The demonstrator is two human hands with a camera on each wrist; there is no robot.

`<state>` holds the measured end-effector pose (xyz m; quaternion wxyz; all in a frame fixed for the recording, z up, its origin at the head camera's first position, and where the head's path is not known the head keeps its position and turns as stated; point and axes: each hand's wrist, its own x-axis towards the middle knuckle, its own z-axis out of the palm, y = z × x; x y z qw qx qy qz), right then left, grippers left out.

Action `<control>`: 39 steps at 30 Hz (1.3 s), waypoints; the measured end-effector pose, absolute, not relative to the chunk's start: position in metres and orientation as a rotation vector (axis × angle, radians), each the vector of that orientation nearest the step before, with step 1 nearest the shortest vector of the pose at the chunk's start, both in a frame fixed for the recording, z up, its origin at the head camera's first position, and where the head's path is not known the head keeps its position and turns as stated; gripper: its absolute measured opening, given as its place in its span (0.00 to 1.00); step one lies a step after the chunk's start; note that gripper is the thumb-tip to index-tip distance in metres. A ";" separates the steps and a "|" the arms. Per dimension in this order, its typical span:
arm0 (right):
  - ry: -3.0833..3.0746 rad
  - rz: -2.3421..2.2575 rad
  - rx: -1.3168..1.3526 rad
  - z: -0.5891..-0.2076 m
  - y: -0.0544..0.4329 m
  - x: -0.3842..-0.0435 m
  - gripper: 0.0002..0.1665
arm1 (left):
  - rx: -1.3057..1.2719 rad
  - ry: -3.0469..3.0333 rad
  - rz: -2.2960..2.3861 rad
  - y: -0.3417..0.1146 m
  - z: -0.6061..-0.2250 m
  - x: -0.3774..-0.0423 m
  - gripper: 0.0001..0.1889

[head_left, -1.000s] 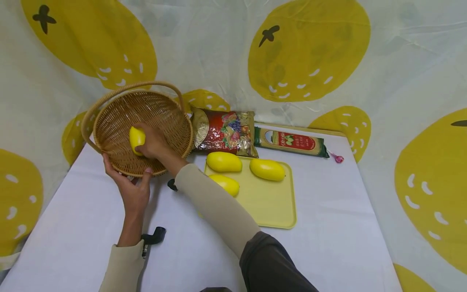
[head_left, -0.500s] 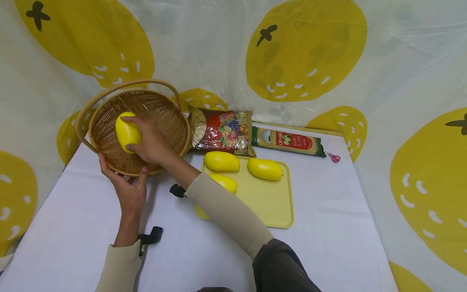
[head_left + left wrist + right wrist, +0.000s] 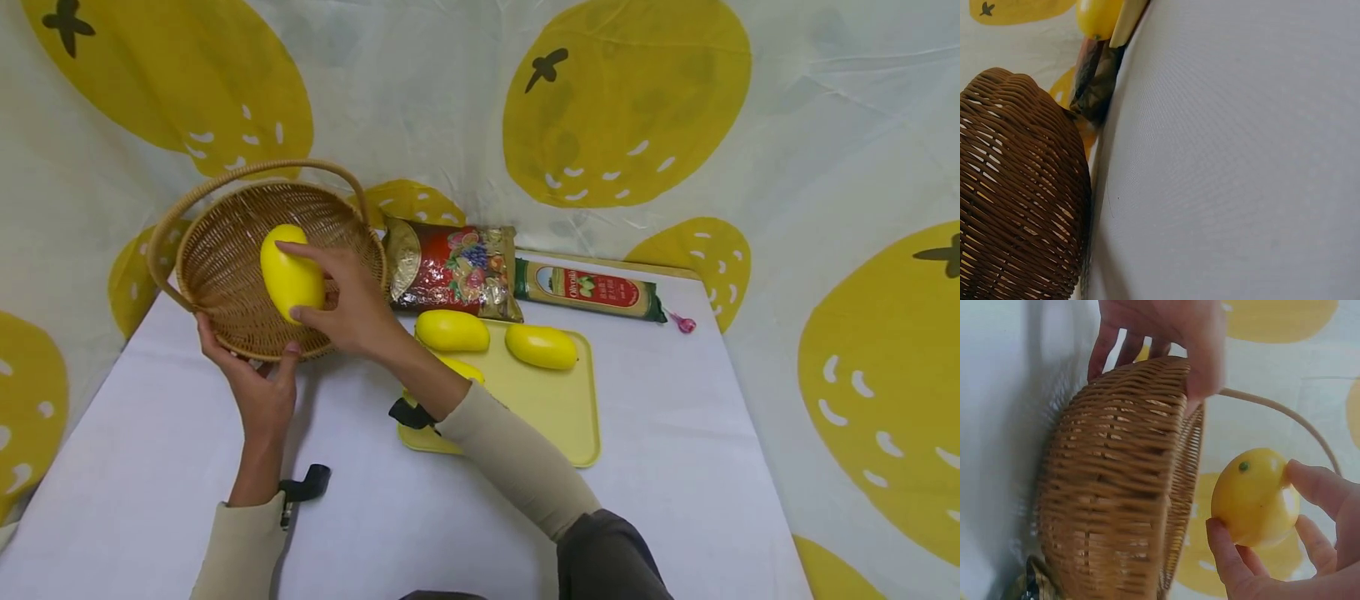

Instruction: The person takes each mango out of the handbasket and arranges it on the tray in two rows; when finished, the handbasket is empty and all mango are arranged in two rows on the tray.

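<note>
In the head view, my right hand [image 3: 356, 304] holds a yellow mango [image 3: 288, 271] between thumb and fingers, in front of the mouth of a wicker basket [image 3: 213, 267]. The right wrist view has this mango [image 3: 1254, 497] apart from the basket rim, its green stem end showing. My left hand [image 3: 258, 400] grips the near rim of the basket, which is tilted toward me; no fruit shows inside. A pale yellow tray [image 3: 547, 417] bears a mango [image 3: 452, 331] at its back left, another mango [image 3: 542, 347] at its back right, and a third mango [image 3: 468, 369] partly behind my right arm.
Behind the tray lies a shiny red and gold bag [image 3: 450, 271]. To its right are a long green-ended packet [image 3: 588, 289] labelled Olivoilà and a small pink wrapped item [image 3: 684, 323]. A fruit-patterned curtain [image 3: 630, 225] stands behind the white table [image 3: 675, 467].
My right hand has drawn the mango up out of the basket's hollow, first toward the left, then back right toward me. My left hand keeps its grip on the rim.
</note>
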<state>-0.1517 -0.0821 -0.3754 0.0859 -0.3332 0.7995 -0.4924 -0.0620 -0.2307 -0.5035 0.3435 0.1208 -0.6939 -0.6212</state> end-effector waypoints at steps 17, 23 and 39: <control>2.293 -1.630 -0.933 -0.373 0.002 -0.125 0.43 | 0.301 -1.797 -1.627 -0.232 -0.505 -0.062 0.59; 2.341 -1.583 -0.877 -0.380 0.034 -0.118 0.43 | 0.292 -1.756 -1.670 -0.231 -0.504 -0.061 0.59; 2.426 -1.486 -0.695 -0.406 0.127 -0.101 0.43 | 0.317 -1.754 -1.698 -0.230 -0.501 -0.060 0.59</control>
